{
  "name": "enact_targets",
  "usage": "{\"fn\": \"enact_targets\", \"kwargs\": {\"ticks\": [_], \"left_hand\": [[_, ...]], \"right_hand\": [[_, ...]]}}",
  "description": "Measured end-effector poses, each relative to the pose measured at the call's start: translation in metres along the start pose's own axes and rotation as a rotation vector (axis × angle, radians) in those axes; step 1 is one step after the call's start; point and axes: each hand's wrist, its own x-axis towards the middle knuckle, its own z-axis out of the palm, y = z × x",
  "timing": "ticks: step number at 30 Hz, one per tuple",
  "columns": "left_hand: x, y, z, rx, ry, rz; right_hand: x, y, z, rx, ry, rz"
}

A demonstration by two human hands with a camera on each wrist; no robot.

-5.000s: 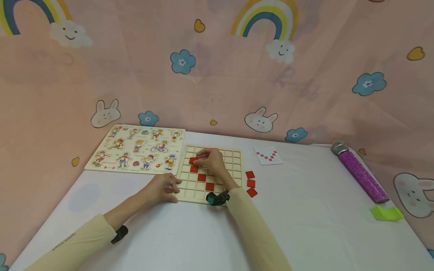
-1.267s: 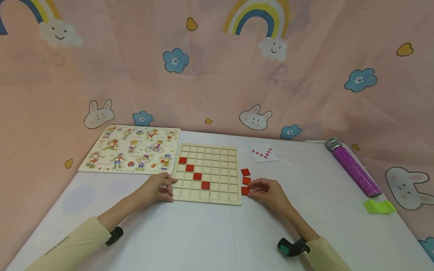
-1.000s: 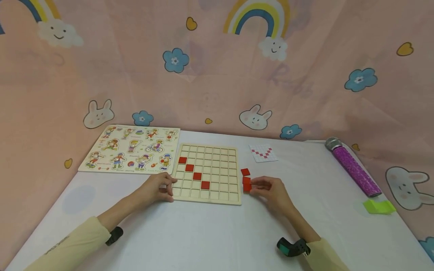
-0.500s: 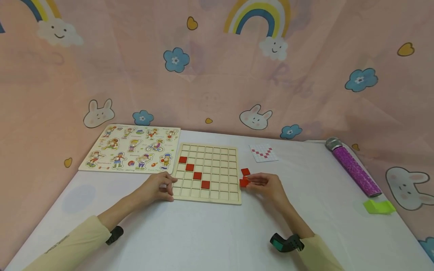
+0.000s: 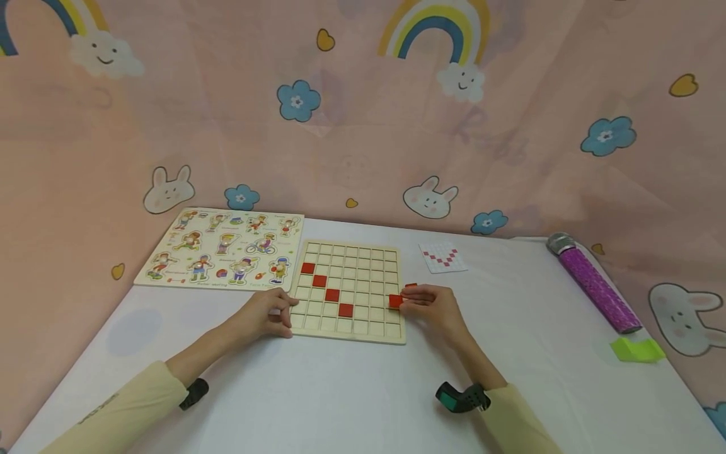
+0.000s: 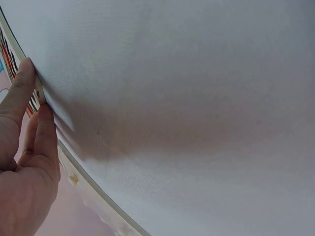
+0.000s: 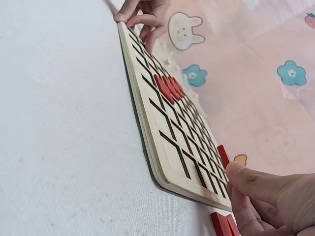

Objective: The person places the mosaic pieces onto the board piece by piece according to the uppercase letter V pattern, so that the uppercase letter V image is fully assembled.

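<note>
A square wooden grid board (image 5: 372,328) lies on the white table, with several red square tiles (image 5: 332,295) in a diagonal row of its cells. My left hand (image 5: 262,315) grips the board's left edge near the front corner; the left wrist view shows fingertips (image 6: 43,109) on that rim. Between the thumb and fingers of my right hand (image 5: 438,311) is a red tile (image 5: 396,302), which overlaps the board's right edge. The right wrist view has this pinched tile (image 7: 223,155) raised close to the rim. Loose red tiles (image 7: 222,224) lie below that hand, mostly hidden in the head view.
A picture puzzle board (image 5: 212,249) lies to the left. Behind the right hand is a small card (image 5: 442,258) printed with a red V of squares. Farther right lie a purple glittery microphone (image 5: 595,287) and a bright green folded piece (image 5: 638,350). A patterned pink cloth (image 5: 363,126) hangs behind.
My right hand has left the grid, pinched the front loose red tile, and carried it left and away from me to the board's right edge. The left hand stays at the board.
</note>
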Motion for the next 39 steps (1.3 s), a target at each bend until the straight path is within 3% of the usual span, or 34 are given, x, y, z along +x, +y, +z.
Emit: {"fn": "enact_targets", "kwargs": {"ticks": [23, 39], "left_hand": [[-0.001, 0.002, -0.001, 0.008, 0.008, 0.016], [0.0, 0.004, -0.001, 0.001, 0.008, 0.005]], "right_hand": [[0.021, -0.012, 0.034, 0.006, -0.046, -0.042], [0.022, -0.02, 0.051, -0.031, -0.024, -0.088]]}}
